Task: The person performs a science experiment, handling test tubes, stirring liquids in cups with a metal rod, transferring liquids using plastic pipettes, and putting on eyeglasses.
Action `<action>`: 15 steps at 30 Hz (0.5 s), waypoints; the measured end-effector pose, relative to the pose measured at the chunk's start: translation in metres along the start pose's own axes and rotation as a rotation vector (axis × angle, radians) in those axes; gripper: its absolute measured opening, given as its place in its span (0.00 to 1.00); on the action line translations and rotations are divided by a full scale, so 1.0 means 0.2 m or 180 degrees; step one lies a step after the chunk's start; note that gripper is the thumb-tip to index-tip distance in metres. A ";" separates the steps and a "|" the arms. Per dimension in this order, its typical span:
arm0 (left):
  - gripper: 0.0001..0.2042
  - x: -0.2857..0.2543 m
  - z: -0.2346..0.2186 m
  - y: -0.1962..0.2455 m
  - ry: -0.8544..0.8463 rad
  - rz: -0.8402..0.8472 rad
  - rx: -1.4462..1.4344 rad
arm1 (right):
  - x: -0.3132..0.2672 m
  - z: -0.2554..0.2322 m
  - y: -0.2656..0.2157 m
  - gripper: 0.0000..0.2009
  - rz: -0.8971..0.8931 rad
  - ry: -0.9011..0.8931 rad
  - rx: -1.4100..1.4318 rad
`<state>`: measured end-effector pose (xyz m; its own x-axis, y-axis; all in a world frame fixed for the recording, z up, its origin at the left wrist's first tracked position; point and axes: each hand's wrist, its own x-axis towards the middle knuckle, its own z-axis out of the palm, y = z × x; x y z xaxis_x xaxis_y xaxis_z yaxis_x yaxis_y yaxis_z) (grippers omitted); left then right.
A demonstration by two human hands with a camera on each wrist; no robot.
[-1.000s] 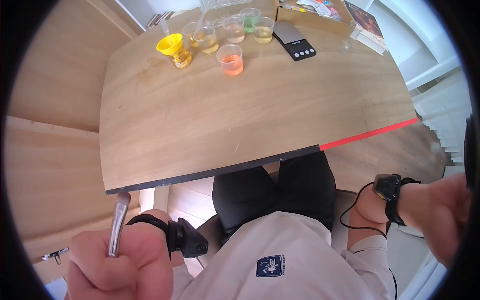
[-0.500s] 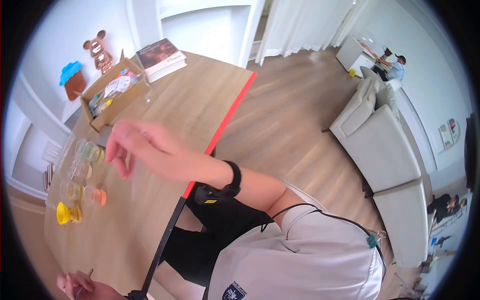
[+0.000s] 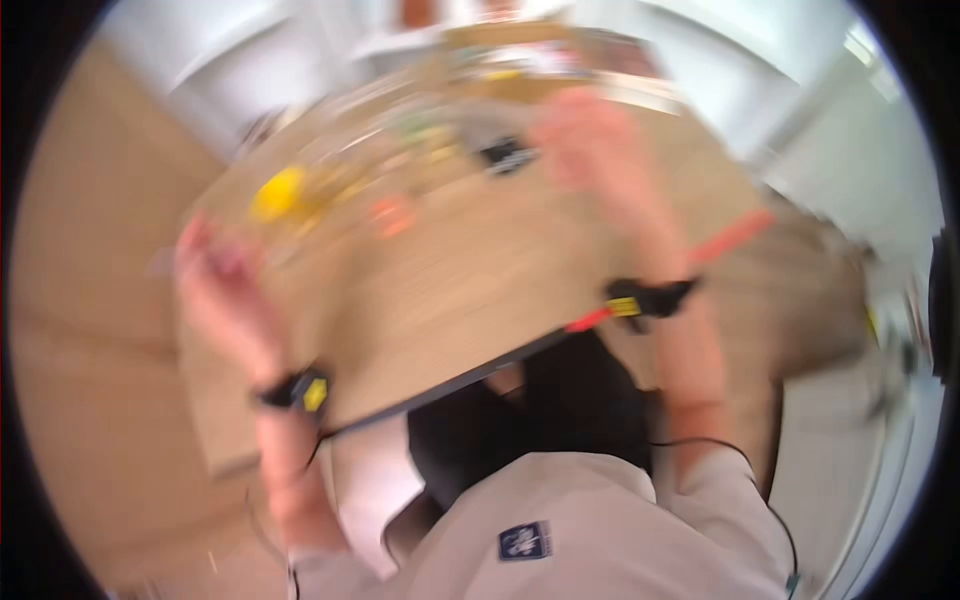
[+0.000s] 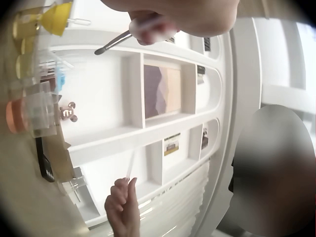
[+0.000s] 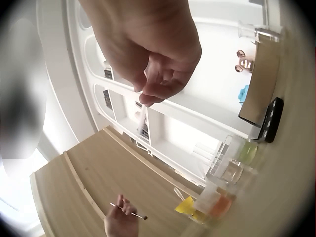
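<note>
Brush: our left hand (image 3: 215, 272) grips one soft-tipped brush (image 4: 114, 41), fingers curled round its handle, raised near the left side of the table (image 3: 450, 270); its tip touches nothing that we can see.
Slim translucent stick: our right hand (image 3: 590, 140) pinches it (image 5: 142, 119) between thumb and fingers, up off the tabletop; we cannot tell exactly what it is.
Step in hand: we judge this as handling – both tools are held up, neither at work on a cup.
Next move: we think it calls for steadier hands and a clear choice of tool, with our wrists kept well away from the open cups.
Cups: at least three – one with orange liquid (image 5: 220, 206), one greenish (image 5: 248, 152), one nearly clear (image 5: 232, 171); overlap and blur hide the full count.
Yellow funnel: one (image 4: 55, 19), on a container of yellow liquid (image 4: 25, 25).
Black scale: one (image 5: 272, 121), beside the cardboard box (image 5: 259, 81), itself one.
Bear figurine: one (image 5: 246, 64), behind the box.
Hands: two, each with one black wrist strap (image 3: 278, 392) (image 3: 660, 298).
</note>
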<state>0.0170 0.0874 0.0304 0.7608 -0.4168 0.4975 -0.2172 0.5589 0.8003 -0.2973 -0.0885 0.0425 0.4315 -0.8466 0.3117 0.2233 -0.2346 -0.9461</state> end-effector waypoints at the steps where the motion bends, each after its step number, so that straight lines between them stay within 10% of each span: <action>1: 0.20 0.03 -0.04 -0.06 -0.0138 -0.0059 -0.0439 | 0.05 0.00 0.02 0.11 -0.0054 0.0085 -0.0285; 15: 0.05 0.04 -0.10 -0.21 -0.0210 -0.0764 -0.1208 | 0.24 0.12 0.20 0.10 0.0780 -0.0669 0.0245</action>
<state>0.0437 0.0759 -0.0059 0.7188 -0.6048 0.3429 0.2097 0.6588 0.7225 -0.2464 -0.1270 0.0224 0.6496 -0.7544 0.0944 0.1523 0.0075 -0.9883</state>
